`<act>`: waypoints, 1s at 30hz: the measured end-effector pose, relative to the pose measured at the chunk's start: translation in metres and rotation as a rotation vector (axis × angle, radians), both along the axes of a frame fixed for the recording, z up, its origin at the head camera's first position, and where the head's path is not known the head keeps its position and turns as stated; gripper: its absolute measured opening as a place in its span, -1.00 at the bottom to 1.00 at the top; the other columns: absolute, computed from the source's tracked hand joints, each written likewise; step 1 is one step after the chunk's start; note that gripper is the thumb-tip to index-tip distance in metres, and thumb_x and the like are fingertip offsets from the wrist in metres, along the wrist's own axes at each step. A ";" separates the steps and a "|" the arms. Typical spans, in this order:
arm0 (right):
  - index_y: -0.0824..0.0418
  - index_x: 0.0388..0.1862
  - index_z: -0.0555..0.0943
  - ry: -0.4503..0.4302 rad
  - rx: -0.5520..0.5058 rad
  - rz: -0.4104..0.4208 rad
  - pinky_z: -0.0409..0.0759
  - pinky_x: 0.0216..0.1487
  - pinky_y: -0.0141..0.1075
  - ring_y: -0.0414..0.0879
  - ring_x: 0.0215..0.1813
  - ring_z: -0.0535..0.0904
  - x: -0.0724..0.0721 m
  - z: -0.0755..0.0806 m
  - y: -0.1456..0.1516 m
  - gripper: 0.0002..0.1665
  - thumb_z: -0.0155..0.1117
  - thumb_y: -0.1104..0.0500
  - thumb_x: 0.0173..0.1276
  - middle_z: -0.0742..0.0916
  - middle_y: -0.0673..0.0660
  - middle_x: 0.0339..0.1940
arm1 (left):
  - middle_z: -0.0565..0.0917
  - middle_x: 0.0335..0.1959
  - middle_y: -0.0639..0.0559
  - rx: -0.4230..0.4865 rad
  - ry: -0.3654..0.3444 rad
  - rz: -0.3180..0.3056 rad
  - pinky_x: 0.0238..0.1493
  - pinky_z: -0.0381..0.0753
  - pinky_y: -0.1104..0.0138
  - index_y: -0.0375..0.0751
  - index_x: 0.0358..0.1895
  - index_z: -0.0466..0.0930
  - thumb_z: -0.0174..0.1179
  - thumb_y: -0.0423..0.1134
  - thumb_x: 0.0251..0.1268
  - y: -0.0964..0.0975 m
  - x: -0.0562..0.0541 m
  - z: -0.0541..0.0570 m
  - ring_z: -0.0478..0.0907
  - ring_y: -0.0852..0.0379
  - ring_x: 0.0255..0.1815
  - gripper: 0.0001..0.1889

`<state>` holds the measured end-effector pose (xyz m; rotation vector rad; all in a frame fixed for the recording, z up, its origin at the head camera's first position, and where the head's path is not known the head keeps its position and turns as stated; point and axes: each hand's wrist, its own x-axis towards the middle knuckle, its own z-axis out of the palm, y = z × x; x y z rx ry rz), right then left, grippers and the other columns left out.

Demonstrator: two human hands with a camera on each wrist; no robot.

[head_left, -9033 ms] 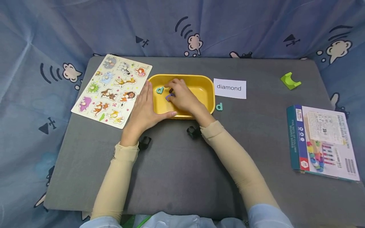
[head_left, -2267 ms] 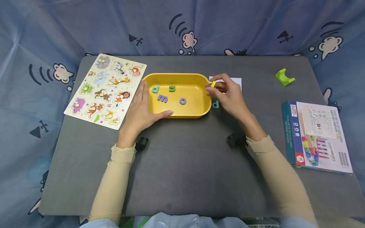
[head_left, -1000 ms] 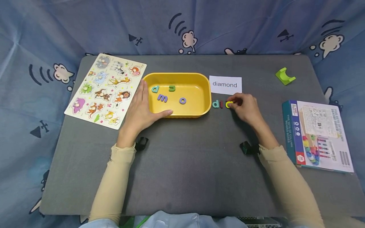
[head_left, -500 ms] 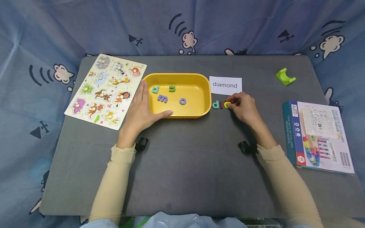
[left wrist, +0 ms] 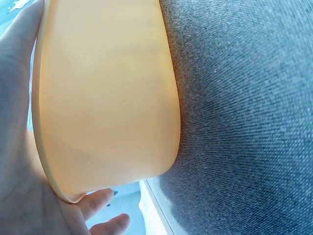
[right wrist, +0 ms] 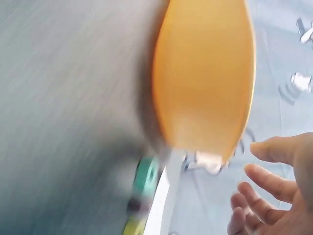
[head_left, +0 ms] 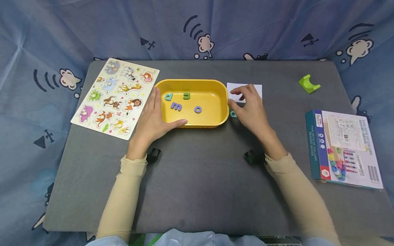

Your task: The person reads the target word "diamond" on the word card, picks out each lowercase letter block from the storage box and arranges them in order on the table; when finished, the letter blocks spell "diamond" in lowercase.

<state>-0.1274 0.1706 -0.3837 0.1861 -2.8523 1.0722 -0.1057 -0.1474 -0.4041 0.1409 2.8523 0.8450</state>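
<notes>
A grey, fabric-looking rectangular table (head_left: 184, 191) carries everything; directions are taken from the tray. At nine o'clock lies a cream flat puzzle board (head_left: 115, 99) with animal pieces. Between three and four o'clock, well apart, lies a white and teal cardboard box (head_left: 347, 148). At the centre sits the yellow oblong plastic-looking tray (head_left: 212, 100).

The left hand (head_left: 150, 119) lies between eight and nine o'clock, straight fingers along the tray's end, thumb spread over the near rim. The right hand (head_left: 250, 109), at three o'clock, has thumb and bent fingers parted, nothing between them; contact with the rim cannot be confirmed. It partly covers a white paper card (head_left: 259, 92), whose lettering is hidden. Just short of three o'clock, farther out, lies a lime-green curved block (head_left: 309, 84).

Inside the tray are a purple m (head_left: 176, 106), a teal letter (head_left: 168, 97), a green letter (head_left: 186, 96) and a purple o (head_left: 198, 109).

Change noted: half a second ago the right hand pinches a yellow letter (right wrist: 134, 226); now that piece is released, lined up after a teal d (right wrist: 144, 176) and a dark, blurred piece (right wrist: 139, 204). Assessment: the row appears to stand at three, with four letters unplaced.
</notes>
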 end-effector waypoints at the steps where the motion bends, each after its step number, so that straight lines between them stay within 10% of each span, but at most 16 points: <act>1: 0.34 0.17 0.67 0.012 0.003 0.013 0.50 0.06 0.01 0.21 0.08 0.51 0.000 0.001 -0.007 -0.65 0.39 0.21 0.49 0.61 0.32 0.10 | -0.38 0.81 -0.03 0.001 0.000 0.001 0.81 -0.19 0.07 -0.13 0.75 -0.48 0.39 0.54 0.05 0.000 0.000 0.000 -0.36 0.04 0.82 0.51; 8: 0.35 0.12 0.68 0.015 0.079 0.122 0.56 0.19 0.03 0.18 0.16 0.51 -0.005 0.000 -0.051 -0.61 0.49 0.17 0.41 0.67 0.30 0.11 | -0.39 0.81 -0.01 0.000 0.003 0.002 0.81 -0.19 0.08 -0.12 0.75 -0.46 0.38 0.56 0.05 0.000 0.000 -0.001 -0.36 0.05 0.82 0.50; 18: 0.27 0.23 0.68 -0.216 0.204 0.335 0.57 0.25 -0.03 0.12 0.16 0.51 -0.025 -0.014 -0.104 -0.45 0.55 0.02 0.38 0.69 0.21 0.08 | -0.38 0.80 -0.04 -0.011 0.006 -0.007 0.81 -0.18 0.07 -0.16 0.75 -0.47 0.37 0.53 0.10 -0.001 -0.001 0.000 -0.34 0.01 0.83 0.48; 30: 0.26 0.16 0.71 -0.207 0.304 0.355 0.65 0.17 -0.01 0.10 0.10 0.58 -0.039 -0.023 -0.135 -0.51 0.49 -0.03 0.42 0.67 0.20 0.07 | -0.35 0.81 -0.05 0.014 0.015 -0.005 0.81 -0.17 0.05 -0.17 0.75 -0.44 0.40 0.52 0.08 -0.001 0.000 0.000 -0.32 0.01 0.82 0.49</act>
